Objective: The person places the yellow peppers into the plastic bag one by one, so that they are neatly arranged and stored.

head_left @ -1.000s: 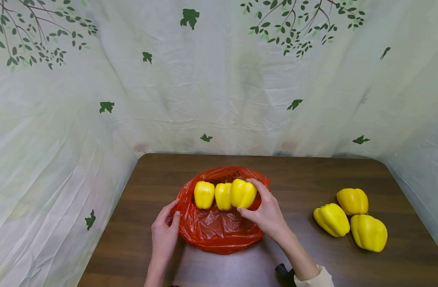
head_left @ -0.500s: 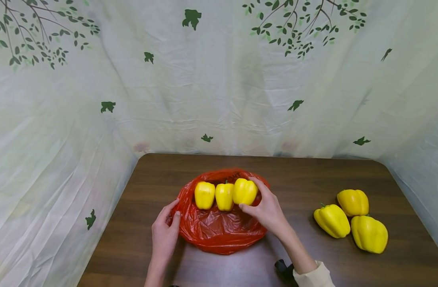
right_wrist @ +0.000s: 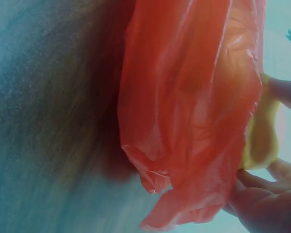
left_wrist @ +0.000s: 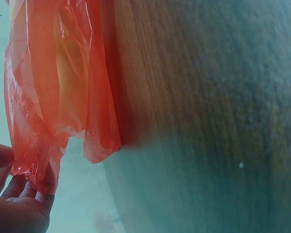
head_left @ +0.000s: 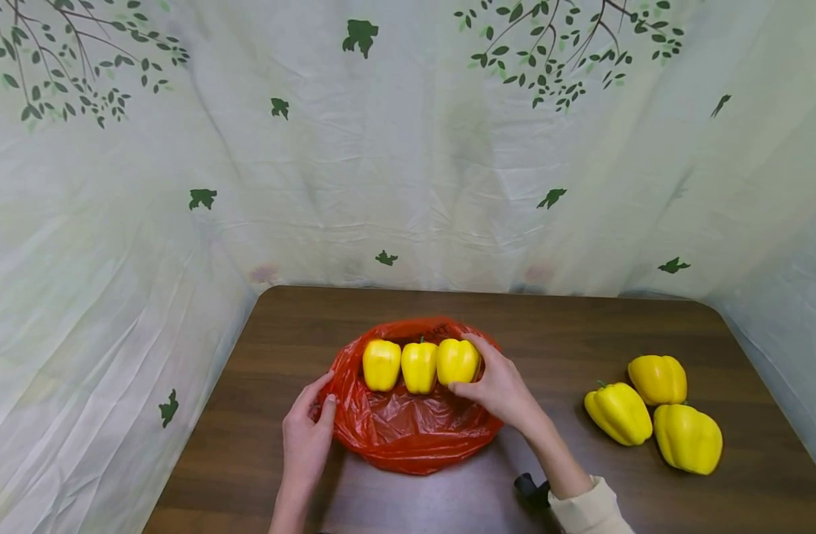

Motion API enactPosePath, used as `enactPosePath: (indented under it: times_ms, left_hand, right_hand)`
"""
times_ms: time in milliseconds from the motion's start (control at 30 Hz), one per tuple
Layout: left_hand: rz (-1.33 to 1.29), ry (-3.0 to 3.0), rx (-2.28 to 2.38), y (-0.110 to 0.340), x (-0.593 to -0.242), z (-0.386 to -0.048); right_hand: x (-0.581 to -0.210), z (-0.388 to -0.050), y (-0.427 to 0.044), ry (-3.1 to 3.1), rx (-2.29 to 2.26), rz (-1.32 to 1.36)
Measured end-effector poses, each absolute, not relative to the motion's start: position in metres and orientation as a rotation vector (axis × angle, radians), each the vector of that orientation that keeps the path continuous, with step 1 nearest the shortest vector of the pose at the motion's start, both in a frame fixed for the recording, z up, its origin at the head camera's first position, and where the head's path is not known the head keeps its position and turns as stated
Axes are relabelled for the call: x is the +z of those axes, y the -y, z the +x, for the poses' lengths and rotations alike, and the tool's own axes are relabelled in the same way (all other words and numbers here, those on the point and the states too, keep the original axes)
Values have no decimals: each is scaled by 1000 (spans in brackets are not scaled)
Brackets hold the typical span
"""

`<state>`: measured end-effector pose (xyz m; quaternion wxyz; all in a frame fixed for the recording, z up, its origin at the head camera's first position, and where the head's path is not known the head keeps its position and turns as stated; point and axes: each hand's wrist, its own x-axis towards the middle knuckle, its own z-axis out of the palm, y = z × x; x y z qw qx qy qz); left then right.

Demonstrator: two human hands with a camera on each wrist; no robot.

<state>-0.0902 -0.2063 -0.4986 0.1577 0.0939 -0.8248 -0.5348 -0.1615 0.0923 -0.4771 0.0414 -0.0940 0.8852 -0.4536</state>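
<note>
A red plastic bag [head_left: 415,460] lies on the table with its mouth spread upward. Inside stand a yellow bell pepper [head_left: 382,366] at the left and a second bell pepper [head_left: 419,368] beside it. At the right of this row, my right hand [head_left: 504,389] grips a third yellow bell pepper [head_left: 458,362] between thumb and fingers. The right wrist view shows that gripped pepper [right_wrist: 263,133] partly behind the bag's wall. My left hand [head_left: 308,430] pinches the bag's left rim, and in the left wrist view its fingers hold the gathered red film [left_wrist: 36,170].
Three more yellow bell peppers, one in front left [head_left: 619,414], one at the back [head_left: 658,379] and one in front right [head_left: 688,439], sit together on the brown table [head_left: 581,334]. A black object [head_left: 532,489] shows near my right wrist. A leaf-printed curtain [head_left: 408,148] hangs behind.
My right hand has moved slightly right and lowered its bell pepper, which no longer overlaps the middle one and now sits level with the others. My left hand has stayed at the bag's rim.
</note>
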Motion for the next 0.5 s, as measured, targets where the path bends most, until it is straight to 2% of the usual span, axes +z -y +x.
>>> enactPosePath:
  times_ms: [500]
  left_hand:
    - [265,2352,-1533,207,-501,-90]
  right_hand:
    - [-481,-167,-89,-2696,-1303,-201]
